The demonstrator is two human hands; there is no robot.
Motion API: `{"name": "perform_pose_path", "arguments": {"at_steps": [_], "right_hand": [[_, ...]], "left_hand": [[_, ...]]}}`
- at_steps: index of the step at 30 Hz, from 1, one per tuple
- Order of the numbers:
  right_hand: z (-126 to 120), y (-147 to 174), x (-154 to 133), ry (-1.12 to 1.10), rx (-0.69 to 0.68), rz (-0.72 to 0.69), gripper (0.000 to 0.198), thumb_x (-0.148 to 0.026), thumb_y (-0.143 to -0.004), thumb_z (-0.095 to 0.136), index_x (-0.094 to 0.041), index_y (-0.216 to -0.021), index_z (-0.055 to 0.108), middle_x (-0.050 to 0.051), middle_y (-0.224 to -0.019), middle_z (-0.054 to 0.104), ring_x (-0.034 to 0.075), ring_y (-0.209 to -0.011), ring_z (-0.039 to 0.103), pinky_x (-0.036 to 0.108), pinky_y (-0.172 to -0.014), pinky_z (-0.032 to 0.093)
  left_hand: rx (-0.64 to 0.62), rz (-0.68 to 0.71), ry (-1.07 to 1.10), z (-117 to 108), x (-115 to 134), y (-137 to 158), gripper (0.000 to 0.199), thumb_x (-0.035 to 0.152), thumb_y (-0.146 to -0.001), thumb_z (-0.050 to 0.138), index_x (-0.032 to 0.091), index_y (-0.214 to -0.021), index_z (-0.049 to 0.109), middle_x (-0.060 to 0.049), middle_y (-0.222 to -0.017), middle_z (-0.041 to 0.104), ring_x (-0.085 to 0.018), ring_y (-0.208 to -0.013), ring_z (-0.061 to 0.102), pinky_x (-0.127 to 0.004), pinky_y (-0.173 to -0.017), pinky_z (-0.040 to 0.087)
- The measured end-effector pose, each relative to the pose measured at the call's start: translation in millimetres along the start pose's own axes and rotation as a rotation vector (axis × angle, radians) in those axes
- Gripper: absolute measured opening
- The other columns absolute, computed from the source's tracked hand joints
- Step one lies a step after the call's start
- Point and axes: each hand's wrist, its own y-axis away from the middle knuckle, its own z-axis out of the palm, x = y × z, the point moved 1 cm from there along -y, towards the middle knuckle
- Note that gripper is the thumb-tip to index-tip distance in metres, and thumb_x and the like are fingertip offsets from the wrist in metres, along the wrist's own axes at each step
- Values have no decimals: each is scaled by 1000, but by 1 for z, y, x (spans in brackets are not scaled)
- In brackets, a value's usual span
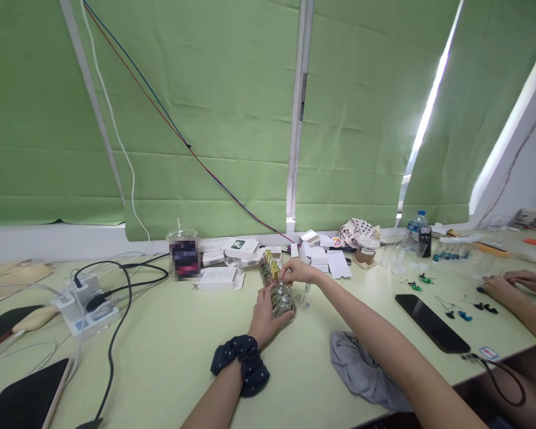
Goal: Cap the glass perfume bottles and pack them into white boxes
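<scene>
Head view: the clear glassware (283,300) is partly hidden by my two hands, and reflections make its outline and number of pieces hard to read. My right hand (298,271) is bent at the top of the glassware with fingers drawn together; whether anything is pinched between the fingertips cannot be told. A pixelated patch covers most of the drink cup (188,234). My right forearm hides part of the grey cloth (355,363). A co-worker's forearms are cut off at the right edge.

Position: the glassware stands on the table (174,339), between my hands. My left hand (263,314) grasps it from the left, thumb across the near side. Gold-coloured tops (269,260) form a row just beyond it, left of my right hand.
</scene>
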Motion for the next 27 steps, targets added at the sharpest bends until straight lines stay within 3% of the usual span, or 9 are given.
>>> {"name": "perform_pose_path", "arguments": {"at_steps": [6,9,11,14,16,19,22,25,27], "right_hand": [[-5,-4,18,62,41,157,12,-1,-67,62,-13,-66,62,0,-56,62,13,-54,62,22,-54,52],[3,-6,25,152,48,244,23,4,-62,69,-14,-55,57,3,-61,64,16,-65,65,25,-61,53],[10,-6,29,196,41,282,20,-1,-66,71,-13,-59,58,3,-68,66,14,-71,65,26,-66,54],[20,-7,32,217,4,325,13,-6,-70,72,-11,-67,60,2,-69,66,12,-61,64,25,-58,54],[22,-7,34,217,-14,336,17,-1,-64,74,-12,-66,61,3,-65,66,13,-53,63,24,-51,52],[23,-7,35,225,-17,331,21,2,-59,75,-12,-69,63,5,-67,67,14,-48,63,21,-44,50],[22,-6,35,239,-23,323,28,1,-58,75,-12,-81,65,8,-76,69,14,-48,64,21,-43,50],[16,-4,30,267,-18,300,42,3,-56,76,-12,-94,66,13,-91,69,17,-56,67,25,-49,53],[7,-3,23,296,4,261,48,3,-53,79,-13,-97,66,15,-100,68,22,-72,70,28,-60,55]], "left_hand": [[15,-3,36,0,0,0,76,38,-62,76,23,-128,43,-11,-120,47,-31,-121,46,-48,-103,34],[37,9,56,1,-2,1,75,37,-60,77,23,-127,45,-10,-117,47,-31,-120,45,-48,-104,33],[48,7,52,0,-3,1,78,37,-57,79,22,-126,46,-11,-118,45,-33,-121,43,-50,-105,32],[55,-30,79,-1,-5,1,86,42,-52,82,22,-128,45,-11,-124,38,-34,-126,36,-51,-108,29],[78,-76,134,-3,-7,-1,76,49,-64,73,23,-129,44,-11,-126,36,-31,-129,33,-50,-110,26],[142,-146,206,-4,-11,-7,49,50,-88,42,21,-127,45,-12,-124,39,-26,-129,34,-48,-111,24],[179,-165,232,-2,-18,-16,43,47,-91,38,21,-122,51,-11,-119,42,-24,-125,40,-45,-111,27],[190,-157,240,1,-26,-26,40,45,-88,44,22,-118,55,-9,-113,43,-23,-117,47,-41,-109,32],[206,-160,249,3,-31,-31,40,45,-87,46,22,-117,56,-8,-110,43,-22,-113,51,-40,-106,36]]}}
